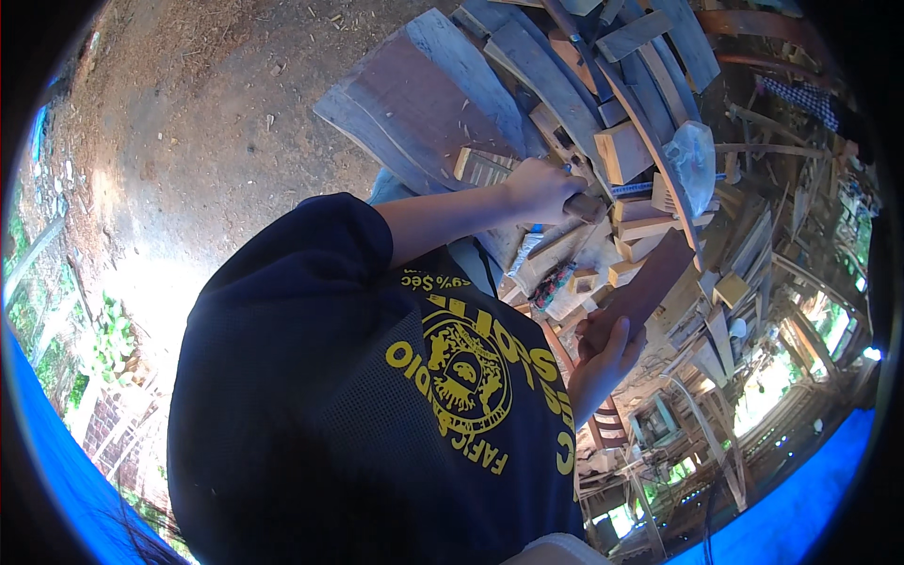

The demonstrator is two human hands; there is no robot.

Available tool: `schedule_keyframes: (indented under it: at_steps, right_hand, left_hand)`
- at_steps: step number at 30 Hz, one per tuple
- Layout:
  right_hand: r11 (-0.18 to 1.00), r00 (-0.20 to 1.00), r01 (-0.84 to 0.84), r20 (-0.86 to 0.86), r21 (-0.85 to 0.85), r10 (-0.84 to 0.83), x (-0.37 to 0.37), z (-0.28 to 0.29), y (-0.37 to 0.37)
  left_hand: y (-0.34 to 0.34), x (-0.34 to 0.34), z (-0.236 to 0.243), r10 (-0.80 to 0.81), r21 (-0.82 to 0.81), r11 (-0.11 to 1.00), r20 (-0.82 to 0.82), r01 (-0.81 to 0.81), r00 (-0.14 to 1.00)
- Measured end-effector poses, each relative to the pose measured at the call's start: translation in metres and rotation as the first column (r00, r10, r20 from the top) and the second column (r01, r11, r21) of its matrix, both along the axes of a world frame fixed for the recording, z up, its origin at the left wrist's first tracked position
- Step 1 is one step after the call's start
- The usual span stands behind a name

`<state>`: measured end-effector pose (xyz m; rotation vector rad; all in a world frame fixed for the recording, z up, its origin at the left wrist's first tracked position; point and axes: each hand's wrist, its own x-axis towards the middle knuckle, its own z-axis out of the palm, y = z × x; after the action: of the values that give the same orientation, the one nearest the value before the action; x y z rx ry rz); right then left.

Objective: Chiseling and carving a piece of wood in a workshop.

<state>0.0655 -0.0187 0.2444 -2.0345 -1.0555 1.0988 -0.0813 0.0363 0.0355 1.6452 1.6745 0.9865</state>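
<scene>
My left hand [539,191] grips a small brown block [586,210] above the cluttered work surface, beside a pale slatted wooden piece [471,167]. My right hand [607,353] holds a long reddish-brown board [650,282], tilted up toward the wood pieces. Near my left hand are a pale wooden block [621,153], a crumpled clear plastic bag [689,168] and a thin curved plank [650,137]. Below the small block lies a multicolored cloth or bundle [553,285], too small to make out.
Wide grey-brown boards [405,94] and stacked curved planks [541,80] cover the upper work area. Scrap timber [753,245] is heaped to the right. A dirt floor [217,113] with wood shavings extends to the left. Blue sheeting [810,471] shows at the rim.
</scene>
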Motion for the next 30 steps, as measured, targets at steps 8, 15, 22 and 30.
schedule_keyframes:
  at_steps: [8,15,22,30]
  right_hand:
    - [0.994,0.999,-0.017,0.034,0.108,0.013,0.004,0.005,0.004]
    - [0.976,0.999,-0.014,0.046,0.215,0.004,0.018,0.012,0.019]
    - [0.991,1.000,0.012,0.015,0.136,-0.014,0.008,0.006,0.015]
    - [0.991,0.998,-0.055,0.012,0.126,0.054,0.004,0.001,0.020]
  left_hand:
    - [0.000,-0.005,-0.003,0.016,-0.080,0.997,-0.008,-0.016,1.000]
    - [0.002,0.006,-0.002,-0.011,-0.006,1.000,0.013,0.011,1.000]
    - [0.003,0.003,-0.005,-0.026,-0.001,1.000,0.015,0.026,1.000]
    - [0.004,0.003,-0.003,-0.036,-0.022,0.999,0.010,0.036,0.999]
